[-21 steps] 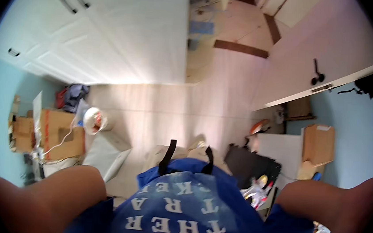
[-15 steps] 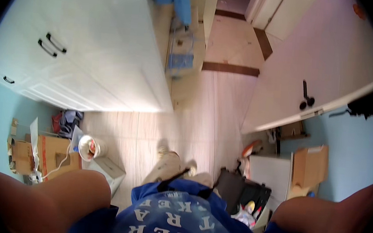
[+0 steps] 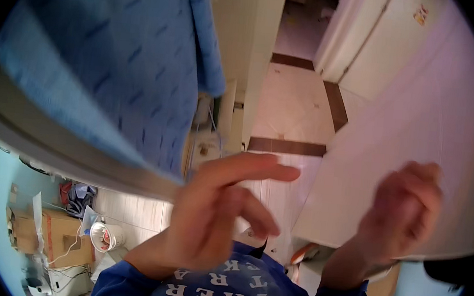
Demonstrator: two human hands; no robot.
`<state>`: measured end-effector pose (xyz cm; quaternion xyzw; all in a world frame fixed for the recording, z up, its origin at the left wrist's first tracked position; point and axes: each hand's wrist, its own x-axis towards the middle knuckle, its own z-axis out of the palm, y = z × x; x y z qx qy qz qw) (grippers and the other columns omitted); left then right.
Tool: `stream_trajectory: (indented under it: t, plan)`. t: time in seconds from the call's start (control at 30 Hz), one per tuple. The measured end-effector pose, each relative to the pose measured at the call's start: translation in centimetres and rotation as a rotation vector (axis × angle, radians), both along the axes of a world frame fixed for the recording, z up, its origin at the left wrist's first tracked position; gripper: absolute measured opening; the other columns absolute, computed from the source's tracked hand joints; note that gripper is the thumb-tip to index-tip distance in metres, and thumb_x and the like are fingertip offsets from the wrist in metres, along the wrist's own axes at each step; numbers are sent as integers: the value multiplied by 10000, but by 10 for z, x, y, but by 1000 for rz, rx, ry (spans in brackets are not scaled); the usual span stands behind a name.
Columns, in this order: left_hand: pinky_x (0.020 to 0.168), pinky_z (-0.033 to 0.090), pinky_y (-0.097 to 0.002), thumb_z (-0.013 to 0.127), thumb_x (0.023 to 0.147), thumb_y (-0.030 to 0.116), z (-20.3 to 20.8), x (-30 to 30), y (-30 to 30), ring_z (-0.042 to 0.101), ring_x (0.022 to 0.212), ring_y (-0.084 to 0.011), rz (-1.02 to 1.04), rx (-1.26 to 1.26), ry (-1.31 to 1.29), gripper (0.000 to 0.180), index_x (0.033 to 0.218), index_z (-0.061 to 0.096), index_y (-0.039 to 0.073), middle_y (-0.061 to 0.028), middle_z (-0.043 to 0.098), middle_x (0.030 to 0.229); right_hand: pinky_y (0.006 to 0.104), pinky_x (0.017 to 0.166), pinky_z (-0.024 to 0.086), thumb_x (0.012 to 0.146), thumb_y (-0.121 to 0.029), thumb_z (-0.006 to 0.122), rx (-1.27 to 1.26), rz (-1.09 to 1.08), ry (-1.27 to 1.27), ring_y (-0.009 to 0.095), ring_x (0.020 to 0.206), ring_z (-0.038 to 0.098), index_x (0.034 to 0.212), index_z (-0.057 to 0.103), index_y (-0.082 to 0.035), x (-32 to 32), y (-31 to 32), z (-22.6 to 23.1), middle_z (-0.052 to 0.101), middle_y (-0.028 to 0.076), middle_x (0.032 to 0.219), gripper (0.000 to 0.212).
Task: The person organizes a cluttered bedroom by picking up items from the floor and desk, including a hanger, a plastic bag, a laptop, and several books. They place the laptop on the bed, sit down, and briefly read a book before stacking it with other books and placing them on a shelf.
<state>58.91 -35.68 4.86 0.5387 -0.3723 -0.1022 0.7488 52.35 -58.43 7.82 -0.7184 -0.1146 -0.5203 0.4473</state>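
Note:
My left hand (image 3: 215, 208) is raised in front of my chest, its fingers apart and nothing between them. Behind it, a large blue cloth with dark dashes (image 3: 132, 54) fills the left side, above a pale curved edge (image 3: 78, 162). My right hand (image 3: 403, 210) is held up further right, in front of a pale door (image 3: 384, 144). Its fingers look bent, but motion smears them, so I cannot make out whether they hold anything. Both forearms come from the blue sleeves of my shirt (image 3: 225, 288).
Cardboard boxes (image 3: 68, 240), a white bucket (image 3: 106, 237) and a dark bundle of cloth (image 3: 81, 199) stand at lower left. Ahead, a tiled floor (image 3: 294, 105) with dark brown strips leads to a doorway. A white door (image 3: 379, 42) is at the upper right.
Both my hands have come up into view from outside it. The view has shifted: the blue cloth now covers the left where white cabinet doors showed, and the brown floor strip sits lower.

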Motion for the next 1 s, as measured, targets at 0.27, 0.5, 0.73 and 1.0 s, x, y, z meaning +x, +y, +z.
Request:
stream_trajectory:
  t: [0.27, 0.5, 0.73, 1.0]
  plan:
    - [940, 455, -350, 632, 869, 39, -15, 186, -92, 563, 1111, -237, 744, 246, -169, 507, 1325, 414, 14, -145, 518, 1264, 309, 629, 483, 720, -34, 720, -383, 153, 263, 239, 813, 602, 986, 639, -59, 286, -29, -46, 601, 64, 916, 279]
    - [943, 425, -363, 709, 823, 114, -35, 269, -64, 532, 1136, -254, 1352, 477, -126, 528, 1282, 469, 12, -136, 556, 1212, 534, 1096, 256, 723, -66, 652, -987, 229, 43, 287, 1373, 315, 1237, 535, 40, 456, 41, -66, 399, 127, 1424, 538]
    - [896, 439, -306, 687, 861, 134, -66, 297, -91, 539, 1052, -167, 1381, 466, -20, 356, 1161, 541, 10, -77, 577, 1135, 492, 1165, 154, 775, -73, 543, -1183, 30, -140, 313, 1383, 294, 1254, 521, 100, 526, 57, -77, 420, 203, 1412, 510]
    - [847, 453, -274, 671, 853, 68, -53, 316, -121, 577, 933, -142, 1385, 469, -5, 206, 1033, 595, 3, -71, 621, 1014, 474, 1179, 119, 834, -125, 496, -1113, 214, -146, 300, 1378, 309, 1257, 527, 102, 533, 45, -71, 400, 185, 1447, 481]
